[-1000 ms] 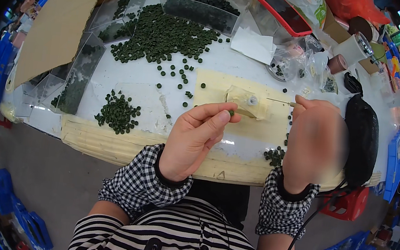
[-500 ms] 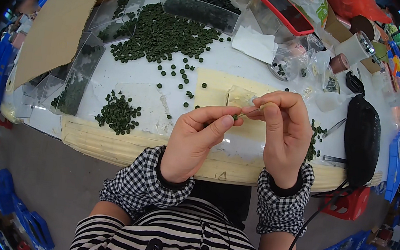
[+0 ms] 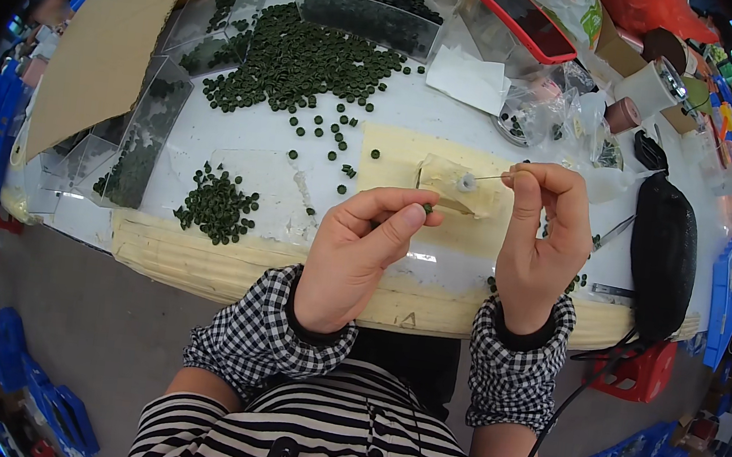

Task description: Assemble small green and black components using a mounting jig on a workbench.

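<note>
My left hand [image 3: 358, 255] pinches a small dark green round piece [image 3: 428, 208] between thumb and forefinger. In my right hand [image 3: 543, 240], thumb and forefinger close on a thin needle-like tool [image 3: 492, 176], which points left. Its far end comes close to a small pale knob [image 3: 466, 183] over a cream wrapped block [image 3: 437, 175]; whether they touch I cannot tell. The hands are apart, the block lying just beyond them. To the left of my left hand sits a small pile of green pieces [image 3: 218, 205]. More pieces [image 3: 579, 280] lie partly hidden by my right hand.
A large heap of green pieces [image 3: 291, 57] spreads at the back left, beside clear bins [image 3: 150, 141] and a cardboard sheet [image 3: 102, 45]. At the back are a red-cased phone [image 3: 517, 15] and white tissue [image 3: 466, 77]. A black pouch [image 3: 661, 253] lies right, near tweezers [image 3: 616, 230].
My right hand has drawn away to the right with the needle-like tool, opening a gap between the hands. The left hand stays nearly still with the green piece.
</note>
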A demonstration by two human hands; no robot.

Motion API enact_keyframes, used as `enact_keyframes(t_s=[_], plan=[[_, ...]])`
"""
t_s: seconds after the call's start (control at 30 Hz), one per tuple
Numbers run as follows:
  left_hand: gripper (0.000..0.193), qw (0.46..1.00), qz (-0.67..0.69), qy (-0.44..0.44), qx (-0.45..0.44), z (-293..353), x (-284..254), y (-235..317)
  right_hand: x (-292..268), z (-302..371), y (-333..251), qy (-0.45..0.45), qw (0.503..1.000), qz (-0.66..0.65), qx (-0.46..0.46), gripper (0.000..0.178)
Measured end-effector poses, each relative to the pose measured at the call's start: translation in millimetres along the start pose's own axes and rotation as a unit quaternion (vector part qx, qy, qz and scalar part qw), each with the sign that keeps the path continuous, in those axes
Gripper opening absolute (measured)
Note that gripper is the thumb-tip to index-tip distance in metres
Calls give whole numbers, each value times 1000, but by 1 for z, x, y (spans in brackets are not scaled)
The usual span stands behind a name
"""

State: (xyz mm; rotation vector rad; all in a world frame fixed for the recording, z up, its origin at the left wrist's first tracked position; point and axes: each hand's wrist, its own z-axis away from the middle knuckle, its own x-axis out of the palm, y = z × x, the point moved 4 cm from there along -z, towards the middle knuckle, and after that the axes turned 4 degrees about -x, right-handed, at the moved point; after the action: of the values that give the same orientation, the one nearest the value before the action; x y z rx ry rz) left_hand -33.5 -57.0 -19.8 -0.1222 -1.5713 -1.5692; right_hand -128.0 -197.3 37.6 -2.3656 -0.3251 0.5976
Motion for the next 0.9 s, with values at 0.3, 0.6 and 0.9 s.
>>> enact_keyframes(t_s=[0.3, 0.6, 0.9], plan=[[24, 1000, -11, 2, 17, 0, 0, 3, -1, -1, -8, -68, 985, 142, -67, 20], [22, 999, 13, 3, 32, 1, 0, 1, -59, 22, 3, -107, 962, 252, 5, 8], [24, 999, -25, -3, 23, 1, -3, 0, -58, 32, 13, -180, 918, 354, 3, 9]])
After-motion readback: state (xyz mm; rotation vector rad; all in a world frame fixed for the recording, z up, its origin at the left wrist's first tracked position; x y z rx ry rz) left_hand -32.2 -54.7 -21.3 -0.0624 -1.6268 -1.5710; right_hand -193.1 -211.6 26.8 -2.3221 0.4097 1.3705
